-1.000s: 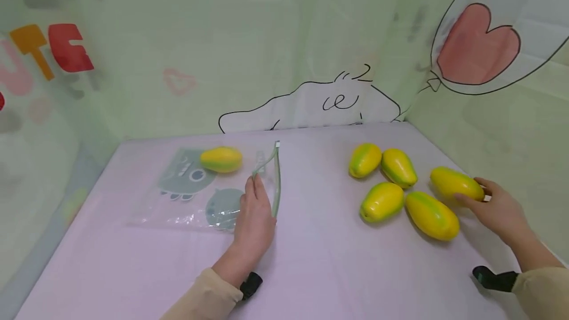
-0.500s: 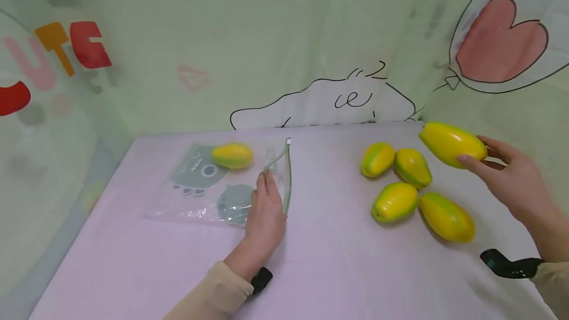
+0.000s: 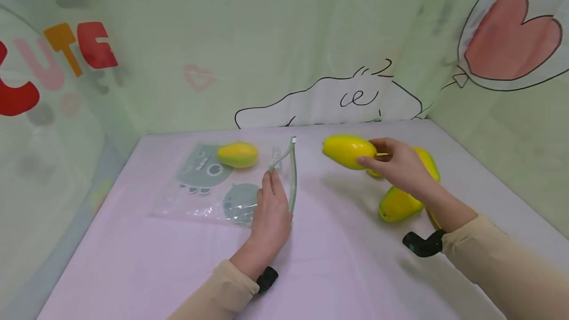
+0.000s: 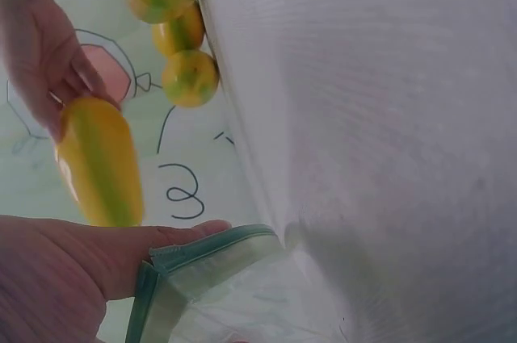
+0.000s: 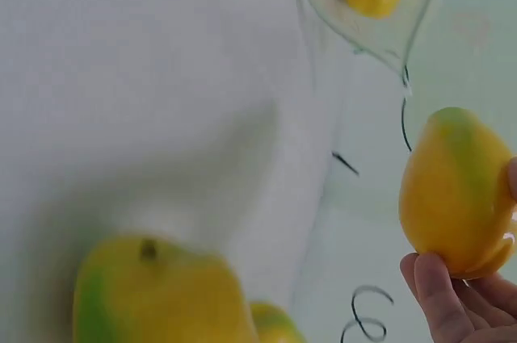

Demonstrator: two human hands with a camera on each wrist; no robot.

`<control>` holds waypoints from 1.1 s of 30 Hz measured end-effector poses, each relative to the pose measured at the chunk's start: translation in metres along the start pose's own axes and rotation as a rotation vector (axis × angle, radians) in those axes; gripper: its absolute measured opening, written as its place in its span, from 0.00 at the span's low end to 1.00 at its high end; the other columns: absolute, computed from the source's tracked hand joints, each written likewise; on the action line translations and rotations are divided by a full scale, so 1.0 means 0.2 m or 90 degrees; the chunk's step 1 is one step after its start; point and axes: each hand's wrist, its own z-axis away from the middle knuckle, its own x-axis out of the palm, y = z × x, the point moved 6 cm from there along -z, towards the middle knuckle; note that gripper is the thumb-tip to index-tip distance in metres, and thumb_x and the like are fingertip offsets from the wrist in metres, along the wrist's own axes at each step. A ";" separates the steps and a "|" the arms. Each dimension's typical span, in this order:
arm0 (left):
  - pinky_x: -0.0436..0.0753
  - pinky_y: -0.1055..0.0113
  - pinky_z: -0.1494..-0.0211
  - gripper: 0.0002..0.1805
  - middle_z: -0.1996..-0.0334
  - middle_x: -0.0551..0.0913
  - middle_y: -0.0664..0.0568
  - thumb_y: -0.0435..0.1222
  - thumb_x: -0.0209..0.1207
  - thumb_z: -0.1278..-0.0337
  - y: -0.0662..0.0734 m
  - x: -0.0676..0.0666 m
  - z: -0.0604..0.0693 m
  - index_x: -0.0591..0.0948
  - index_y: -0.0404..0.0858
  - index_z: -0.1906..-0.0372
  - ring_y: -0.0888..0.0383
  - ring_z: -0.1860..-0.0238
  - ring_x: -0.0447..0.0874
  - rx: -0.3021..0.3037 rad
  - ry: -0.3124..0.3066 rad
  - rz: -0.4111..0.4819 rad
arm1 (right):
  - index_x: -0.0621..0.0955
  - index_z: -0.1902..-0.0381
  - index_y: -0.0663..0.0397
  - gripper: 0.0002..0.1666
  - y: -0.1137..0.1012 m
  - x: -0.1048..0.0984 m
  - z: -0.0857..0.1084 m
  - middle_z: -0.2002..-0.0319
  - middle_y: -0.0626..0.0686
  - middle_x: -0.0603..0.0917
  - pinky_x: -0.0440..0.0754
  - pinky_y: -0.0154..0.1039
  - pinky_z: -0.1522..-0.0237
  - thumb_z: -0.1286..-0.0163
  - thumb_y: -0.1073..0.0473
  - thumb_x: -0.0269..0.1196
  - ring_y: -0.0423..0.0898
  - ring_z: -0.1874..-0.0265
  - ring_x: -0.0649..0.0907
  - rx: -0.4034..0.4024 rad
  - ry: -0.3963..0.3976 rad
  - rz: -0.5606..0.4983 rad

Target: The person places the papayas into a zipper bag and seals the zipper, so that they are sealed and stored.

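A clear zip bag (image 3: 178, 206) with green prints lies on the left of the table, one yellow-green papaya (image 3: 237, 155) inside it. My left hand (image 3: 272, 211) holds the bag's rim at its mouth; in the left wrist view the green zip edge (image 4: 218, 248) stands apart there, the thumb along it. With its fingertips and thumb my right hand (image 3: 402, 164) grips another papaya (image 3: 348, 151) by one end, above the table and right of the bag mouth. That papaya (image 5: 456, 190) also shows in the right wrist view.
Several more papayas (image 3: 399, 205) lie on the right of the table (image 3: 329, 270), partly hidden beneath my right hand and forearm. Printed cloth walls (image 3: 266, 23) stand at the back and both sides.
My right hand has lifted its papaya off the right side of the table and carried it left, towards the bag. My left hand stays at the bag's mouth. The view has shifted slightly.
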 end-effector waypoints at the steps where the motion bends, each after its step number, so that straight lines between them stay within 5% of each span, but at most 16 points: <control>1: 0.86 0.53 0.50 0.51 0.29 0.65 0.28 0.24 0.76 0.56 0.00 0.00 0.00 0.60 0.21 0.27 0.38 0.48 0.80 0.000 0.000 -0.001 | 0.62 0.23 0.64 0.51 -0.02 0.04 -0.01 0.30 0.68 0.71 0.79 0.59 0.37 0.28 0.35 0.62 0.65 0.34 0.76 -0.005 -0.010 -0.002; 13: 0.87 0.57 0.49 0.50 0.28 0.65 0.29 0.26 0.74 0.52 0.02 0.01 0.00 0.59 0.21 0.26 0.39 0.47 0.79 0.008 -0.017 -0.027 | 0.72 0.33 0.62 0.39 -0.13 0.46 -0.13 0.36 0.63 0.77 0.82 0.53 0.39 0.31 0.41 0.67 0.60 0.39 0.79 0.007 -0.082 -0.045; 21: 0.88 0.59 0.56 0.50 0.31 0.69 0.31 0.29 0.78 0.56 0.06 0.01 0.03 0.63 0.21 0.29 0.41 0.50 0.81 0.032 0.010 -0.068 | 0.73 0.35 0.67 0.39 -0.19 0.61 -0.23 0.39 0.66 0.80 0.84 0.51 0.43 0.32 0.46 0.69 0.61 0.41 0.82 -0.017 -0.014 -0.061; 33: 0.87 0.60 0.56 0.51 0.33 0.72 0.32 0.31 0.80 0.60 0.06 0.01 0.04 0.65 0.22 0.30 0.43 0.52 0.82 0.060 0.046 -0.103 | 0.76 0.38 0.68 0.34 -0.29 0.69 -0.28 0.44 0.66 0.83 0.85 0.45 0.54 0.35 0.52 0.70 0.58 0.51 0.83 -0.022 0.089 -0.055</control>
